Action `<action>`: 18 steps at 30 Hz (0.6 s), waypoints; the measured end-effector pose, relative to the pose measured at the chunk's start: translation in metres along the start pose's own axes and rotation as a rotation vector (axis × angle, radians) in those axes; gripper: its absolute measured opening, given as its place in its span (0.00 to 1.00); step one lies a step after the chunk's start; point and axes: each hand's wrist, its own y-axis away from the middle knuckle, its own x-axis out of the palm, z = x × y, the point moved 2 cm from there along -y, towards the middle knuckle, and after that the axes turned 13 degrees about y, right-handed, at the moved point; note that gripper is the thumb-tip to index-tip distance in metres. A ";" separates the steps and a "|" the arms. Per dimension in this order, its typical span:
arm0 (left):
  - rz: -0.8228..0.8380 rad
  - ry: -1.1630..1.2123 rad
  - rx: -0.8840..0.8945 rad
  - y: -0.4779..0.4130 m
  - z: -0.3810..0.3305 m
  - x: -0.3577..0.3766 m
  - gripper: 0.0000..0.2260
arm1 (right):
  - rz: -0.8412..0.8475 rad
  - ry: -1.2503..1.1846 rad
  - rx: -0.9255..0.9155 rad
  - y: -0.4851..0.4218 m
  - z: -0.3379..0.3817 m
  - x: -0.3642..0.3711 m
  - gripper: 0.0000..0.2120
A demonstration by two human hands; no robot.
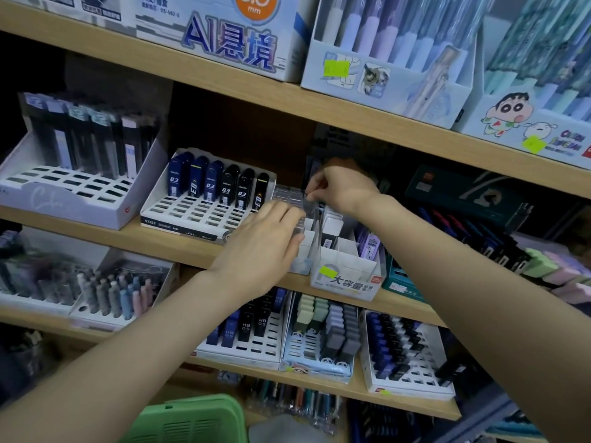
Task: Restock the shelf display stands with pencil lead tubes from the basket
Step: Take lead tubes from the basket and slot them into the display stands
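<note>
- Green basket (192, 420) waits below, within easy reach.
- Right hand (340, 190) pinches a clear tube (315, 228) by its top, steering it into the white stand (347, 266).
- Left hand (267, 241) seems to brace the stand's left side; its grip cannot be told.

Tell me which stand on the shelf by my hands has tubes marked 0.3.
The white stand just left of the left hand; its back row holds blue and black tubes marked 0.3.

Open room lies at the back of the middle shelf (179, 247), above the lead stand (192, 215), under the upper board (256, 100). At the front edge the left hand (265, 238) and the right hand (342, 187), pinching a clear tube (315, 217), crowd the white box (345, 273).
</note>
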 end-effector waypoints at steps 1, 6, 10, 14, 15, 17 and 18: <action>-0.002 0.001 0.002 0.000 0.000 0.000 0.16 | -0.013 0.023 -0.002 0.001 0.001 0.000 0.03; -0.004 -0.013 0.017 -0.002 -0.001 0.000 0.16 | -0.074 0.126 -0.031 0.012 0.002 0.004 0.06; 0.015 -0.056 0.021 -0.003 -0.002 -0.003 0.16 | -0.094 0.171 -0.084 0.024 0.002 0.004 0.11; 0.025 -0.142 0.017 0.004 -0.004 -0.015 0.18 | -0.151 0.147 -0.079 0.038 0.002 0.000 0.15; 0.022 -0.177 0.016 0.009 -0.004 -0.019 0.18 | -0.190 0.158 -0.087 0.043 0.005 0.000 0.15; 0.006 -0.239 0.014 0.023 -0.003 -0.029 0.15 | -0.314 0.232 -0.142 0.057 0.015 0.000 0.13; -0.008 -0.263 0.017 0.034 -0.003 -0.035 0.13 | -0.398 0.284 -0.188 0.065 0.021 0.001 0.11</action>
